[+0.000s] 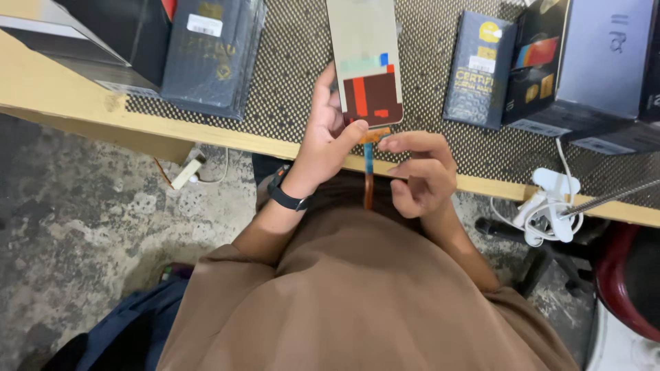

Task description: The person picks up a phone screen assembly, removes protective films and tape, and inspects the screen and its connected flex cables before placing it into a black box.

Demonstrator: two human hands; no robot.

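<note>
Item: phone display panel [364,58], flat rect., pale back w/ dark red-brown lower section and orange patches. Lies on the dotted bench mat [289,75], long axis running away from the person, bottom end nearest the body and just over the bench's front edge [172,134].

Flex ribbon [369,172]: orange-and-blue strip hanging from panel's bottom end, straight down toward the brown shirt [344,295].

L hand [326,134]: at panel's lower-left corner, fingers curled round the edge, thumb tip on the bottom edge; holds the panel. Black wristband [285,196] on that wrist.

R hand [421,172]: just right of ribbon, below panel; half closed, thumb and forefinger pinched at ribbon's top near the connector. Actual grip on ribbon: cannot tell.

Both hands about equally near the panel's bottom end; L in contact.

Around panel: dark flat box [210,55] left; dark blue box w/ yellow print [478,69] right; grey box [598,62] further right; white clamp w/ cable [550,206] at bench edge, right. Nothing between hands and panel.
</note>
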